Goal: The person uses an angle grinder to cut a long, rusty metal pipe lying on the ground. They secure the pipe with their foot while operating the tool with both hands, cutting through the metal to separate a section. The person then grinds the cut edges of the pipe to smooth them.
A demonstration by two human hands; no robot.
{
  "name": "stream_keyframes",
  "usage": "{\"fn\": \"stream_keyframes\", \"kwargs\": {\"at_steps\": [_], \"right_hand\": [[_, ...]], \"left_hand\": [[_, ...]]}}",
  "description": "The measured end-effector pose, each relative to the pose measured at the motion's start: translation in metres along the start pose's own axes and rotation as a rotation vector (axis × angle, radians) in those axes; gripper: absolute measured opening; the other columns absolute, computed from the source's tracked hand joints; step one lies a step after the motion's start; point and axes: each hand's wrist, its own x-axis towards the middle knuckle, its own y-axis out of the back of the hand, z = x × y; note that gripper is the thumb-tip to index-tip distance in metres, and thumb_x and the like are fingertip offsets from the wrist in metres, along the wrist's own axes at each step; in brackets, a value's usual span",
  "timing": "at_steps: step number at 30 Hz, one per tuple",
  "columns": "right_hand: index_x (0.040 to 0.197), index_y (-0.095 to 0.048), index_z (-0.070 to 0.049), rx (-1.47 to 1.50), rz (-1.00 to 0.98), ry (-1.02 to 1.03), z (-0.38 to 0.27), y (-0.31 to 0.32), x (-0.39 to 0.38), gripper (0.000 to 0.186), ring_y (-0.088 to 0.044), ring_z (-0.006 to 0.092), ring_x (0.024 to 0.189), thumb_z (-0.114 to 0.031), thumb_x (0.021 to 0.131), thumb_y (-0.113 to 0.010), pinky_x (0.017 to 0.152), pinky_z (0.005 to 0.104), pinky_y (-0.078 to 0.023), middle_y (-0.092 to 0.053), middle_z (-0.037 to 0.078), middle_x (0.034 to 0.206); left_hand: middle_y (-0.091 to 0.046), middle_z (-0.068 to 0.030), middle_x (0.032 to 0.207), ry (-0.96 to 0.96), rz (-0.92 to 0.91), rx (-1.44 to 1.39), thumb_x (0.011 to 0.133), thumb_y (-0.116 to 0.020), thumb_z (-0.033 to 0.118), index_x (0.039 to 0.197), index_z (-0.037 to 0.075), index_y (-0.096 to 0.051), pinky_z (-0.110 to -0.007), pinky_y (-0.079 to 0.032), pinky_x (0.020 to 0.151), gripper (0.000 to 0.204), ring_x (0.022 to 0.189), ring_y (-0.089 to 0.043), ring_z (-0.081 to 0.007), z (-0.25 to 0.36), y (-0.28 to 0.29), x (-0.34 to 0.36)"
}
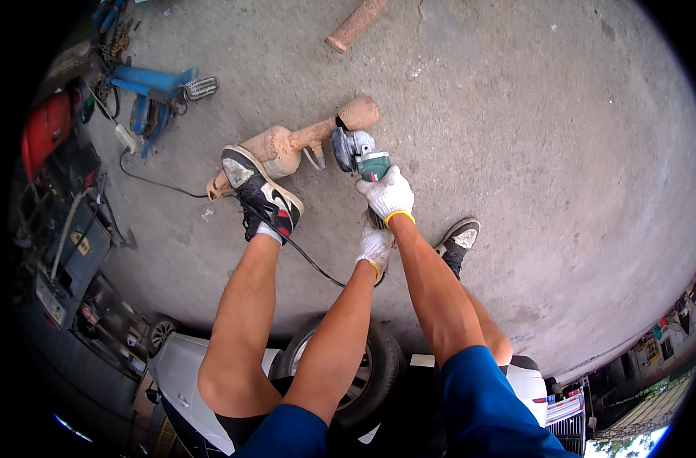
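Note:
My right hand [387, 192], in a white glove, grips a green angle grinder [372, 163] near its silver head and guard. Below it my left hand [374, 244], also gloved, is closed around the grinder's dark rear end, partly hidden by the right. The grinder's head is beside a rusty exhaust part [279, 150] with a rounded end, lying on the concrete; whether they touch I cannot tell. My left shoe [260, 195] rests on that part. A black cord [313, 266] loops from the grinder past my left leg.
A blue floor jack [151, 80] and white power strip [126, 138] lie at upper left. A rusty pipe [355, 24] is at the top. Red and dark machinery [46, 130] lines the left edge. A tyre [382, 359] and silver car panel [176, 359] are behind my legs.

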Motion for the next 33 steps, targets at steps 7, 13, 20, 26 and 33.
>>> {"fn": "stream_keyframes", "kwargs": {"at_steps": [7, 13, 20, 26, 33], "right_hand": [[0.109, -0.054, 0.002, -0.033, -0.027, -0.023, -0.007, 0.007, 0.003, 0.067, -0.066, 0.0371, 0.102, -0.045, 0.066, -0.073, 0.09, 0.0396, -0.051, -0.067, 0.025, 0.106], [0.111, -0.054, 0.003, -0.015, -0.025, -0.023, -0.004, 0.002, 0.008, 0.07, -0.066, 0.0375, 0.103, -0.048, 0.067, -0.074, 0.09, 0.0392, -0.051, -0.067, 0.026, 0.108], [0.113, -0.054, 0.003, 0.025, -0.045, -0.048, 0.003, -0.002, 0.011, 0.073, -0.065, 0.0375, 0.105, -0.048, 0.066, -0.074, 0.091, 0.0392, -0.05, -0.066, 0.026, 0.11], [0.111, -0.057, 0.005, 0.147, 0.013, -0.116, 0.027, -0.006, -0.003, 0.072, -0.066, 0.0369, 0.102, -0.047, 0.064, -0.074, 0.089, 0.0395, -0.051, -0.067, 0.026, 0.107], [0.102, -0.061, 0.005, 0.47, 0.122, -0.18, 0.075, 0.013, -0.036, 0.062, -0.069, 0.0303, 0.084, -0.04, 0.062, -0.076, 0.077, 0.0365, -0.053, -0.069, 0.021, 0.091]], "left_hand": [[-0.059, -0.0015, 0.112, -0.087, 0.006, -0.072, 0.081, -0.07, 0.004, 0.132, 0.01, -0.043, -0.028, -0.049, 0.067, 0.059, 0.09, -0.059, -0.0117, -0.007, -0.003, 0.008], [-0.058, -0.0026, 0.117, -0.025, 0.008, -0.068, 0.078, -0.07, 0.0, 0.134, 0.01, -0.04, -0.028, -0.049, 0.072, 0.064, 0.096, -0.059, -0.0131, -0.011, 0.001, 0.014], [-0.058, -0.0034, 0.119, 0.062, 0.013, -0.033, 0.075, -0.071, -0.003, 0.135, 0.009, -0.04, -0.029, -0.049, 0.077, 0.068, 0.099, -0.059, -0.0156, -0.013, 0.004, 0.016], [-0.057, -0.0072, 0.124, 0.093, -0.019, 0.137, 0.064, -0.08, -0.001, 0.135, 0.005, -0.038, -0.032, -0.048, 0.089, 0.083, 0.108, -0.058, -0.0199, -0.019, 0.01, -0.001], [-0.056, -0.012, 0.128, 0.081, -0.21, 0.382, 0.057, -0.089, 0.017, 0.139, 0.0, -0.034, -0.033, -0.044, 0.099, 0.101, 0.115, -0.056, -0.0206, -0.013, 0.001, -0.045]]}}
